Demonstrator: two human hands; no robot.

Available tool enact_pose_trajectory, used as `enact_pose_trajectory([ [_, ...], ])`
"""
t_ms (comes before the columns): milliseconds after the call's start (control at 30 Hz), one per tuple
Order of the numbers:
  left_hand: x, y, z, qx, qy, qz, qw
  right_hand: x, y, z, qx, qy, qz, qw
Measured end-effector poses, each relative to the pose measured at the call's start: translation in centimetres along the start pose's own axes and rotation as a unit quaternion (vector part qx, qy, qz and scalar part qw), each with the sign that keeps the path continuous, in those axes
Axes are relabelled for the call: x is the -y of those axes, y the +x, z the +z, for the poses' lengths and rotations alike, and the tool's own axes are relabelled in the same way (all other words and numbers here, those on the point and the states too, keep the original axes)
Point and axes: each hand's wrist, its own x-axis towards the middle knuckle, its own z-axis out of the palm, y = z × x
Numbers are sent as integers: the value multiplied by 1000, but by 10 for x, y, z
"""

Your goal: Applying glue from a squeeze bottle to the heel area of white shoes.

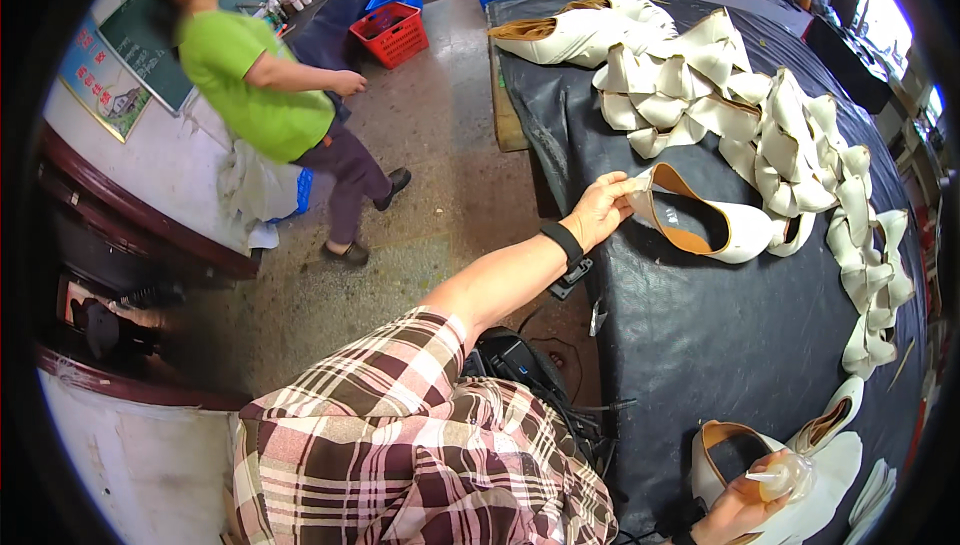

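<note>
Left hand [602, 208] in a pinch on white upper [745, 232], right hand [738, 511] around clear bottle [798, 478], lettered wall poster [104, 80]

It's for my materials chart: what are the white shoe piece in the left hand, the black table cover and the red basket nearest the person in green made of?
White shoe piece: maybe leather or imitation leather; smooth white outside, tan inside. Black table cover: perhaps vinyl sheeting, shiny and wrinkled. Red basket: probably stiff plastic; its sides have holes.
</note>
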Motion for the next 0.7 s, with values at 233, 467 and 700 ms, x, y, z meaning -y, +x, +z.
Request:
enact_pose_trajectory([
  [233, -41, -46, -7, -162, 359, 27, 919, 3, 2, -15, 90, -20, 19, 996],
  [467, -188, -222, 159, 290, 356, 247, 853, 4, 13, -26, 188, 53, 88, 977],
  [700, -280, -428, 196, 448, 370, 428, 692, 7, 8, 16, 184, 97, 153, 966],
])
